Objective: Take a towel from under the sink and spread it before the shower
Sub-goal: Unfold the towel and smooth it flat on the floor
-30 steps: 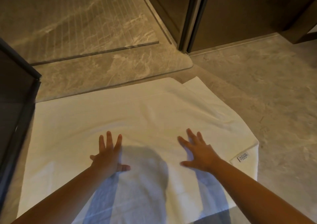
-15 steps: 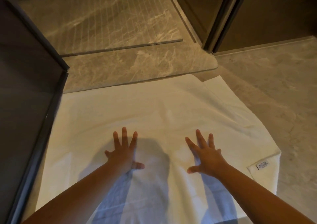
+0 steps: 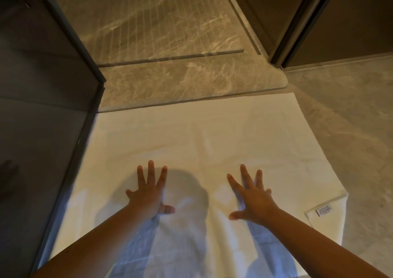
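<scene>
A white towel (image 3: 202, 141) lies flat on the floor, its far edge along the marble shower threshold (image 3: 191, 86). A small label (image 3: 324, 210) shows on its folded near right corner. My left hand (image 3: 148, 192) rests palm down on the towel, fingers spread. My right hand (image 3: 251, 201) lies flat on it too, a little to the right, fingers apart. Neither hand grips the cloth. Shadows of my head and arms fall across the near half of the towel.
A dark glass shower panel (image 3: 42, 128) with a metal frame stands along the towel's left side. Beyond the threshold is the grooved marble shower floor (image 3: 159, 22). A dark door frame (image 3: 297, 22) rises at the back right. Grey stone floor (image 3: 350, 128) spreads to the right.
The view has shifted left and forward, so the glass panel fills more of the left. Both hands have stayed flat on the towel. The far right corner now lies flat.
</scene>
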The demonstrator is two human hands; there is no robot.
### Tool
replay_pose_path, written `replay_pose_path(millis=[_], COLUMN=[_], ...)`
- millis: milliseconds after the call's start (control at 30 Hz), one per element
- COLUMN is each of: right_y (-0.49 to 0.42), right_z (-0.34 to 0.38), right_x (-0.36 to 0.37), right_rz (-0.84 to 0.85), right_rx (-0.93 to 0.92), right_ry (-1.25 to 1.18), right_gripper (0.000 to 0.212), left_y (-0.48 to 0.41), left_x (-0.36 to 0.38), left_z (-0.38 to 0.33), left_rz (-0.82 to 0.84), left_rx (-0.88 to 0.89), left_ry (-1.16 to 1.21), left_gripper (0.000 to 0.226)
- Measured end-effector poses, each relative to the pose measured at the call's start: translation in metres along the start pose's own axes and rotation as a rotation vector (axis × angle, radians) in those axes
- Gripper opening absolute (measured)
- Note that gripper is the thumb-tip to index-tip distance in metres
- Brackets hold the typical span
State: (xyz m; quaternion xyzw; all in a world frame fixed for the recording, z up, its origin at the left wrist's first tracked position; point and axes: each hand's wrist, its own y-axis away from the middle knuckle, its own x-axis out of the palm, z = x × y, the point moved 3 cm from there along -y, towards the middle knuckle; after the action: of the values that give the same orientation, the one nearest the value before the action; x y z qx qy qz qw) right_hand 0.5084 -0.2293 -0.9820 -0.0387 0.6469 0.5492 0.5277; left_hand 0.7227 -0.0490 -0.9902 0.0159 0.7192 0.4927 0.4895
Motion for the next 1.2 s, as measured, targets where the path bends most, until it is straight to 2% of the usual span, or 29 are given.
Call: replay_pose_path(millis=[467, 633, 867, 1200], right_y=[-0.008, -0.002, 0.014, 0.014], right_z=[0.015, 0.01, -0.018, -0.021], right_x=[-0.01, -0.011, -0.004, -0.002], right_rz=[0.012, -0.016, -0.027, -0.01], right_rx=[-0.048, -0.067, 0.011, 0.012], right_ry=[0.034, 0.018, -0.061, -0.07], right_gripper=[0.108, 0.102, 0.105, 0.105], left_y=[0.001, -0.003, -0.009, -0.014], left_x=[0.001, 0.0, 0.003, 0.004], left_z=[0.018, 0.022, 0.029, 0.034], left_rz=[0.014, 0.021, 0.01, -0.023], left_rx=[-0.023, -0.021, -0.006, 0.015], left_ry=[0.041, 0.028, 0.021, 0.033], left_gripper=[0.124, 0.125, 0.127, 0.127])
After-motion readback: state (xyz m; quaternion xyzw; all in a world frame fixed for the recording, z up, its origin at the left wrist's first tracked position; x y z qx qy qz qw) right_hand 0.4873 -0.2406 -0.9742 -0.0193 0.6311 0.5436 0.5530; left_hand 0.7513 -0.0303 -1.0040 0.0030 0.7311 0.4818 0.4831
